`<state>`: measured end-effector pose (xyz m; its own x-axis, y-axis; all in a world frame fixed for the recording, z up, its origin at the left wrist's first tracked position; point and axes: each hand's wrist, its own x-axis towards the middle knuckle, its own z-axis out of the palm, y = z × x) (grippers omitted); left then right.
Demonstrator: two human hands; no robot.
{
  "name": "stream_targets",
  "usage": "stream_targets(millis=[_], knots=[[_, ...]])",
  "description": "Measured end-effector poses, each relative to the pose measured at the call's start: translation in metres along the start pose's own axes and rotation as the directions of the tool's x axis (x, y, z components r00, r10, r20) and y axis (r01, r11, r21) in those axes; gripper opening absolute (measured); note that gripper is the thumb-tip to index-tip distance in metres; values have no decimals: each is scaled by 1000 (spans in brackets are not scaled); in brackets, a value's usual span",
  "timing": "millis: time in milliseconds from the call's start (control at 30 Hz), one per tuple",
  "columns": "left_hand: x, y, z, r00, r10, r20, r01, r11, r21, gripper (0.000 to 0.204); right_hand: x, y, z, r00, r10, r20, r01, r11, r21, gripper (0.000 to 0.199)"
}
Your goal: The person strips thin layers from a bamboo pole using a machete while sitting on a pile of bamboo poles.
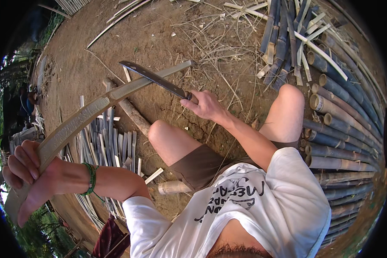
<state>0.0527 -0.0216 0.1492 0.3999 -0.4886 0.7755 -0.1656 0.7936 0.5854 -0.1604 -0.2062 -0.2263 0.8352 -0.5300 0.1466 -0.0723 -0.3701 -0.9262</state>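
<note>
While the left hand (34, 172) clasps a split bamboo strip (81, 117) by its near end, the right hand (205, 104) grips a knife (163, 82) by its handle.
The strip slants from near left toward the far middle, where the dark blade crosses over it; whether they touch cannot be told. Bamboo slats (112, 142) lie left, near a brown pole (133, 115); bamboo poles (337, 105) are stacked right.

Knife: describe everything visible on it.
The knife has a long, dark, metal-looking blade with pale marks toward the tip. The right hand grips its handle, which is mostly hidden. The blade points up and left in the picture, crossing in front of the bamboo strip near the strip's far end. Whether blade and strip touch, this view can't settle.
</note>
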Motion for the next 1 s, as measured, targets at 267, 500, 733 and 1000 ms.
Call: stream_targets(millis=[267, 500, 733, 1000], knots=[[2, -23, 32, 998, 10, -68, -4, 995, 96, 87, 21, 144, -31, 683, 731, -8, -731, 682, -12, 66], [37, 91, 36, 999, 3, 44, -8, 993, 116, 68, -23, 55, 20, 771, 622, 139, -631, 775, 31, 70], [45, 41, 21, 941, 36, -337, 87, 936, 341, 70, -50, 49, 64, 709, 671, 218, -705, 670, 233, 69], [29, 54, 15, 994, -104, -26, 107, 955, 277, 67, -63, 35, 94, 975, 203, 88, -218, 949, 227, 67]])
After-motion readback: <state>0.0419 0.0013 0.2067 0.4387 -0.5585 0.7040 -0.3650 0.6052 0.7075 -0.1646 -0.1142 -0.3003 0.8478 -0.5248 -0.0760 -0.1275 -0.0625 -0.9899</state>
